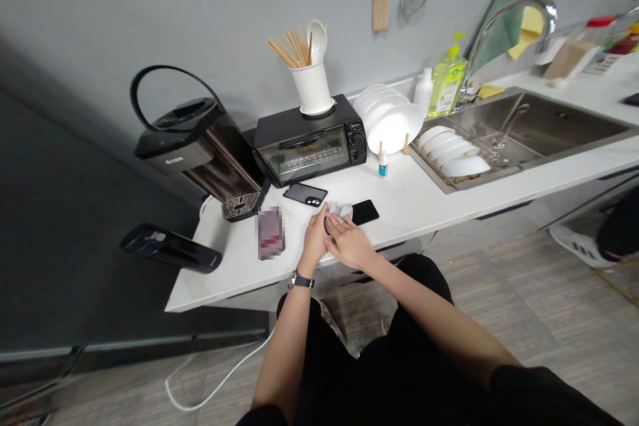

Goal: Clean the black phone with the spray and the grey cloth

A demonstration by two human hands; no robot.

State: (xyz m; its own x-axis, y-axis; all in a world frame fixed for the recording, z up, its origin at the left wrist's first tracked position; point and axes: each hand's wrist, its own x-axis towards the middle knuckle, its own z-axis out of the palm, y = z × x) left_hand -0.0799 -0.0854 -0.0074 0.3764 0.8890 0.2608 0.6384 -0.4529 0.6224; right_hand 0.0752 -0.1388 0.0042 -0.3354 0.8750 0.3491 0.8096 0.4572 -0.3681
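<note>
The left hand (313, 244) and right hand (349, 242) are curled together, gripping a crumpled white tissue (339, 210) around a dark object (327, 225), apparently round, though the fingers hide most of it. They work on the white counter (224, 279), between a phone (305, 194) and a second phone (365, 212).
</note>
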